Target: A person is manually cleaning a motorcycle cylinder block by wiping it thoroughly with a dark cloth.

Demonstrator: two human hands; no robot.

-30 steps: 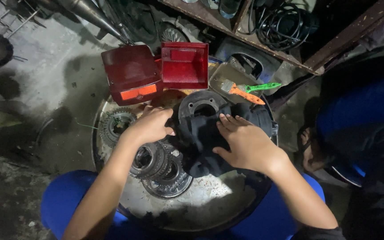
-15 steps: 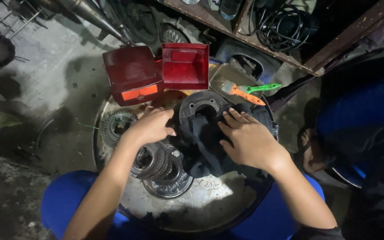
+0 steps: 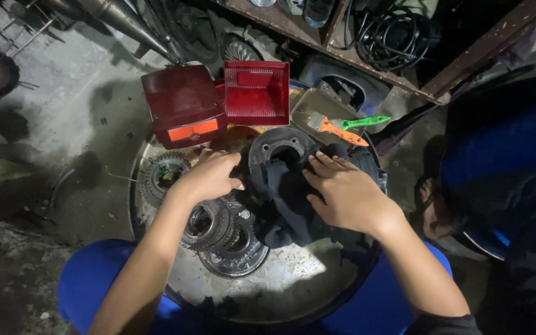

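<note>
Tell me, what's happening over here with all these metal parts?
A person sits over a round metal tray on the floor, both hands on a dark cloth draped around a black round metal part. The left hand grips the cloth's edge; the right hand presses flat on it. Several gears lie on the tray beside the left wrist. Behind stand two red lamp housings and a paintbrush with an orange and green handle.

Cloth (image 3: 280, 205) on drum lid (image 3: 293, 285); gears (image 3: 218, 229) left, brush (image 3: 342, 127) behind.
</note>
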